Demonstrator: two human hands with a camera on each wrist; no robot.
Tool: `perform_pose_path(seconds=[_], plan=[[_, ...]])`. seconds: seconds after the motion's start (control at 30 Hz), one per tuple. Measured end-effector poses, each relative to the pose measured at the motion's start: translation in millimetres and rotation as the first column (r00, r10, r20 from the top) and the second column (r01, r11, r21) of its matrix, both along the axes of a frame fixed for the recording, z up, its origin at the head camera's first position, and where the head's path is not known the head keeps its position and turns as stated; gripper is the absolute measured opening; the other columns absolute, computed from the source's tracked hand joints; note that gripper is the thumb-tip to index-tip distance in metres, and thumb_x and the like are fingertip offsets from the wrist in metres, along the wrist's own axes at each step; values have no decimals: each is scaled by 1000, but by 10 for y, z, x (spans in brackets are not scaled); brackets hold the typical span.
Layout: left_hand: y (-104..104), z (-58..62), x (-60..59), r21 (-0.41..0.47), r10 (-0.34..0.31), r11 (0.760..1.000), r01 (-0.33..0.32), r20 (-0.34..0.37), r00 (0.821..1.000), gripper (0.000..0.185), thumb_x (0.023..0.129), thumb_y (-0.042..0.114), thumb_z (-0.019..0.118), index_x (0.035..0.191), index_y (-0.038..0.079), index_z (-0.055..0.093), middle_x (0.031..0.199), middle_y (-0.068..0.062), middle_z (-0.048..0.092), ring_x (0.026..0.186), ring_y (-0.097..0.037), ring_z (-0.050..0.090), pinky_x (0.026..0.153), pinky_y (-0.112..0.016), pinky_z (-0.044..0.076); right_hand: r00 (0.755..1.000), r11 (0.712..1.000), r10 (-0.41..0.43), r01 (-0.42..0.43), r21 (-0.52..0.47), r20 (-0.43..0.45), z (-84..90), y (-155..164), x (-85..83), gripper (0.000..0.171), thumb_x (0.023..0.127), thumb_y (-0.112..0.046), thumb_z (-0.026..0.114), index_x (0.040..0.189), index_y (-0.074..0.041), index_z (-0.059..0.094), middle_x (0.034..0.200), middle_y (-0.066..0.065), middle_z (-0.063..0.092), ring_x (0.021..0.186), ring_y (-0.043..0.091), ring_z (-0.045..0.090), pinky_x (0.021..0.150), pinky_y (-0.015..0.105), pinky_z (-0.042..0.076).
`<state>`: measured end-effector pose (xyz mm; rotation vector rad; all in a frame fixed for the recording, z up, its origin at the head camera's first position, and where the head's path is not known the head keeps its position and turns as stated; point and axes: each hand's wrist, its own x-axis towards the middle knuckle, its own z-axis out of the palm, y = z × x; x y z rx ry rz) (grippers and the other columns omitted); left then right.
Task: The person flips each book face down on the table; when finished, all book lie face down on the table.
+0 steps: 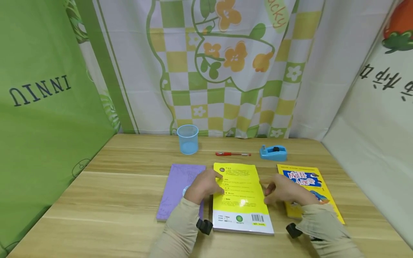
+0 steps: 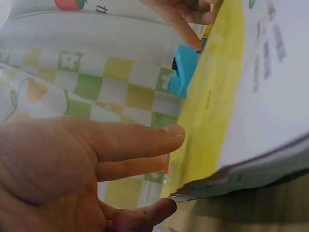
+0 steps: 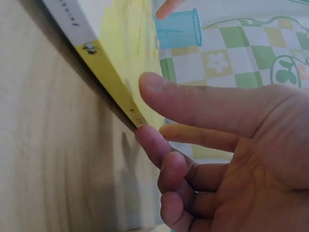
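The wood-grain surface carries a blue cup, red pen and blue tape dispenser along the back; nearer lie a purple book, yellow-and-white book and yellow cartoon-covered book.

In front of you hangs a flowered, green-and-yellow checked curtain; a lettered green cloth rises on your left, a whitish cloth on your right, and your counter shows brown wood grain.
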<state>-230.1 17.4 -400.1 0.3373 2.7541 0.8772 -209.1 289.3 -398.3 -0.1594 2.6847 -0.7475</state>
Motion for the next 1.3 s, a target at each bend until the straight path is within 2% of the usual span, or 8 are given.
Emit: perform_pose_path(seconds=[0.1, 0.23, 0.4, 0.53, 0.67, 0.9, 1.1, 1.3], plan=[[28, 55, 8, -3, -7, 1000, 7, -29, 1000, 53, 77, 16, 86, 127, 5, 70, 136, -14, 65, 111, -28, 63, 96, -45, 52, 1000, 1000, -13, 12, -29, -24, 17, 64, -14, 36, 80, -15, 85, 113, -5, 72, 89, 4, 66, 79, 20, 56, 65, 32, 45], [87, 136, 31, -6, -62, 998, 62, -82, 995, 50, 82, 19, 81, 128, 6, 69, 136, -12, 65, 111, -28, 64, 95, -44, 53, 995, 998, 2, -9, -61, -101, 67, 141, -38, 63, 83, -13, 82, 138, 4, 58, 94, 3, 71, 85, 18, 61, 73, 37, 54], [326, 232, 114, -39, -140, 990, 136, -122, 983, 47, 87, 25, 78, 130, 8, 68, 134, -8, 67, 119, -26, 63, 99, -40, 52, 985, 998, -8, -4, -67, -174, 188, 226, -18, 65, 84, -18, 82, 139, 4, 56, 103, 7, 73, 94, 20, 66, 86, 43, 57], [586, 259, 177, -34, -195, 981, 192, -104, 975, 47, 88, 28, 77, 130, 9, 68, 134, -5, 67, 127, -23, 59, 104, -38, 50, 971, 995, 19, -41, -90, -238, 298, 347, 27, 63, 86, -19, 81, 139, 6, 56, 110, 16, 72, 99, 27, 67, 87, 44, 57], [851, 239, 209, -17, -223, 975, 222, -86, 971, 47, 88, 29, 78, 130, 11, 68, 133, -1, 68, 123, -18, 61, 103, -33, 50, 952, 991, 39, -76, -111, -304, 339, 533, 89, 61, 87, -19, 80, 137, 7, 57, 114, 22, 71, 102, 33, 68, 84, 44, 58], [1299, 153, 272, -11, -231, 973, 231, -71, 970, 47, 86, 31, 80, 130, 18, 69, 130, 5, 68, 111, -9, 61, 97, -25, 50, 950, 995, -11, -20, -98, -311, 269, 885, 178, 61, 87, -19, 80, 135, 11, 56, 112, 24, 71, 97, 33, 69, 78, 41, 59], [1569, 90, 305, 9, -218, 976, 219, -58, 974, 46, 85, 29, 81, 128, 18, 69, 128, 6, 68, 95, -9, 57, 85, -22, 50, 949, 997, -56, 35, -73, -309, 174, 1107, 206, 64, 86, -22, 81, 135, 12, 56, 116, 29, 69, 99, 38, 69, 82, 48, 59], [1771, 23, 329, -60, -170, 984, 166, -66, 983, 49, 82, 34, 84, 127, 20, 71, 123, 7, 69, 97, -10, 55, 89, -23, 50, 943, 987, -157, 156, -28, -294, 63, 1319, 219, 72, 84, -25, 83, 136, 14, 52, 125, 40, 59, 106, 51, 62, 86, 56, 55]])
